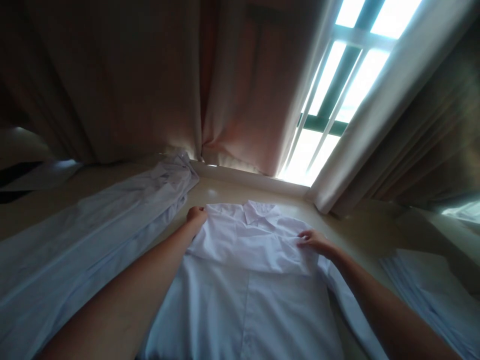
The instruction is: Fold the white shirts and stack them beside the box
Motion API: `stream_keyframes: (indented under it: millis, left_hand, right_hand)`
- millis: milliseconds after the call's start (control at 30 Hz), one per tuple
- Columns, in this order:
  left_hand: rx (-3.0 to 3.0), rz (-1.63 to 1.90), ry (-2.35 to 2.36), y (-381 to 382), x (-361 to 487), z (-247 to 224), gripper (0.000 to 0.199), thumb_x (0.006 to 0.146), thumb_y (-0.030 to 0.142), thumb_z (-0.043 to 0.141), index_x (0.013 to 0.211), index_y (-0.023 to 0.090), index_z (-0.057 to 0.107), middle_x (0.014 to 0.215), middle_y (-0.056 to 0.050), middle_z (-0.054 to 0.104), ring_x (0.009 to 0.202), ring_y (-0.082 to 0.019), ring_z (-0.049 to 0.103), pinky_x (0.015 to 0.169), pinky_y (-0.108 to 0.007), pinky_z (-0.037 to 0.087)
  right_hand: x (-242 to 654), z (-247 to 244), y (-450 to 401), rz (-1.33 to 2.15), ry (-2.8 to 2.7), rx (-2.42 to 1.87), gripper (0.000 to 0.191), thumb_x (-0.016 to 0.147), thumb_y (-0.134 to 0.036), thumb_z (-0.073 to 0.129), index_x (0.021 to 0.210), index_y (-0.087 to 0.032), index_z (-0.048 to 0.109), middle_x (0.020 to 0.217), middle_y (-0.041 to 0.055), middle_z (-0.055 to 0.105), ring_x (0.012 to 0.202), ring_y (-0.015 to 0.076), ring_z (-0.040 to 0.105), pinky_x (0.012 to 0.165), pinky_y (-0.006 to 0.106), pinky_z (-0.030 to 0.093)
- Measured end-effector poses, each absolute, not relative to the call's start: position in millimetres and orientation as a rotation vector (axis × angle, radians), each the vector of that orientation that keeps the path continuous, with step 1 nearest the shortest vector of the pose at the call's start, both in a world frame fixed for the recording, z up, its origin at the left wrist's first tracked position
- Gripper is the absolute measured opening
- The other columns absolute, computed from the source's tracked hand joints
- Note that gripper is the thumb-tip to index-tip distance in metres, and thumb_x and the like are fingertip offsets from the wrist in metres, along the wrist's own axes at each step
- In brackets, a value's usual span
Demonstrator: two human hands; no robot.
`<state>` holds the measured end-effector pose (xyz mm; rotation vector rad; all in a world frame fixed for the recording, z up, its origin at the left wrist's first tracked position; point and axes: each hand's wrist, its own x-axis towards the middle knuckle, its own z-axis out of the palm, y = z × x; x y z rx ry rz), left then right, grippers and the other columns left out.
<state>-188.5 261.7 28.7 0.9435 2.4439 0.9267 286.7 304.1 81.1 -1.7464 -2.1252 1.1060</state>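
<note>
A white collared shirt (247,300) lies spread out in front of me, its collar pointing away toward the window. Across its upper part the cloth forms a loose fold. My left hand (197,215) is closed on the shirt at the left shoulder, the fingertips partly hidden. On the other side my right hand (314,241) pinches the cloth near the right shoulder, thumb and fingers pressed together. One sleeve trails down the right side, beneath my right forearm.
To the left lies a long heap of white garments (112,215). A stack of folded white cloth (435,285) sits at the right. Behind the table surface (213,192) hang heavy curtains (150,75), parted at a bright barred window (337,85).
</note>
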Motion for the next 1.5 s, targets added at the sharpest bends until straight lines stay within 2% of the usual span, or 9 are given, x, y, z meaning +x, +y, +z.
stream_keyframes:
  millis: [133, 267, 500, 633, 733, 967, 1167, 1367, 1500]
  left_hand:
    - [0.922, 0.974, 2.463, 258.6, -192.8, 24.9, 0.027, 0.069, 0.017, 0.056, 0.092, 0.014, 0.069, 0.093, -0.011, 0.071, 0.081, -0.02, 0.065, 0.064, -0.024, 0.043]
    - [0.92, 0.993, 2.473, 257.2, -191.8, 25.9, 0.027, 0.07, 0.019, 0.058, 0.093, 0.015, 0.069, 0.092, -0.01, 0.071, 0.081, -0.02, 0.065, 0.065, -0.025, 0.044]
    - [0.943, 0.955, 2.522, 252.9, -181.7, 34.3, 0.023, 0.071, 0.019, 0.056, 0.09, 0.014, 0.068, 0.09, -0.012, 0.071, 0.081, -0.023, 0.065, 0.067, -0.027, 0.045]
    - [1.032, 0.95, 2.582, 248.3, -174.3, 47.0, 0.029, 0.075, 0.018, 0.051, 0.098, 0.008, 0.065, 0.096, -0.02, 0.068, 0.088, -0.03, 0.065, 0.073, -0.037, 0.048]
    - [1.278, 1.014, 2.588, 241.8, -156.9, 61.1, 0.039, 0.08, 0.019, 0.046, 0.115, 0.004, 0.057, 0.116, -0.025, 0.06, 0.11, -0.034, 0.056, 0.091, -0.044, 0.043]
    - [2.13, 0.939, 2.007, 201.4, -23.4, 61.4, 0.029, 0.084, 0.029, 0.054, 0.111, 0.028, 0.064, 0.128, -0.002, 0.059, 0.125, -0.018, 0.047, 0.111, -0.033, 0.029]
    - [2.462, 0.574, 1.596, 158.0, 81.3, 28.1, 0.065, 0.082, 0.067, 0.045, 0.14, 0.039, 0.038, 0.154, -0.002, 0.029, 0.143, -0.03, 0.019, 0.114, -0.057, 0.011]
    - [2.469, 0.52, 1.632, 149.3, 92.3, 19.7, 0.063, 0.087, 0.067, 0.028, 0.143, 0.04, 0.033, 0.155, -0.002, 0.026, 0.144, -0.03, 0.016, 0.113, -0.058, 0.005]
    - [2.49, 0.501, 1.628, 150.7, 93.6, 22.4, 0.062, 0.087, 0.067, 0.028, 0.143, 0.039, 0.034, 0.155, -0.002, 0.027, 0.143, -0.031, 0.017, 0.113, -0.059, 0.006]
  right_hand:
    - [301.8, 63.0, 308.1, 0.947, -1.994, -1.82, 0.047, 0.065, -0.028, 0.072, 0.109, -0.014, 0.064, 0.086, 0.0056, 0.067, 0.075, 0.0167, 0.061, 0.066, 0.024, 0.044]
    - [324.4, 58.5, 293.2, 1.096, -1.862, -1.76, 0.062, 0.063, -0.022, 0.073, 0.122, -0.013, 0.056, 0.093, 0.0067, 0.066, 0.076, 0.0167, 0.064, 0.065, 0.023, 0.047]
    - [326.2, 59.7, 293.6, 1.018, -1.579, -1.707, 0.056, 0.068, -0.023, 0.071, 0.121, -0.013, 0.055, 0.079, 0.0045, 0.067, 0.067, 0.016, 0.063, 0.058, 0.024, 0.049]
    - [322.2, 59.8, 293.8, 0.826, -1.495, -1.74, 0.051, 0.077, -0.025, 0.062, 0.124, -0.009, 0.05, 0.105, 0.0143, 0.066, 0.088, 0.02, 0.065, 0.075, 0.029, 0.053]
    - [323.8, 59.1, 271.1, 0.591, -1.618, -1.701, 0.044, 0.082, -0.026, 0.055, 0.123, -0.011, 0.051, 0.114, 0.015, 0.063, 0.099, 0.0212, 0.062, 0.088, 0.032, 0.049]
    - [311.0, 34.4, 182.8, 0.263, -2.398, -1.365, 0.039, 0.093, -0.022, 0.034, 0.123, -0.018, 0.058, 0.126, 0.0121, 0.059, 0.119, 0.0236, 0.053, 0.101, 0.04, 0.042]
    - [317.2, 36.2, 161.8, -0.013, -2.628, -1.495, 0.045, 0.092, -0.019, 0.037, 0.135, -0.02, 0.05, 0.144, 0.0105, 0.044, 0.134, 0.0276, 0.038, 0.108, 0.05, 0.031]
    - [339.2, 52.3, 129.4, -0.192, -2.507, -1.427, 0.042, 0.093, -0.021, 0.037, 0.134, -0.019, 0.049, 0.141, 0.0102, 0.048, 0.133, 0.0271, 0.039, 0.11, 0.05, 0.027]
    - [399.7, 50.9, 100.8, -0.322, -2.187, -1.534, 0.039, 0.09, -0.03, 0.044, 0.127, -0.017, 0.052, 0.127, 0.0128, 0.058, 0.12, 0.027, 0.051, 0.104, 0.045, 0.037]
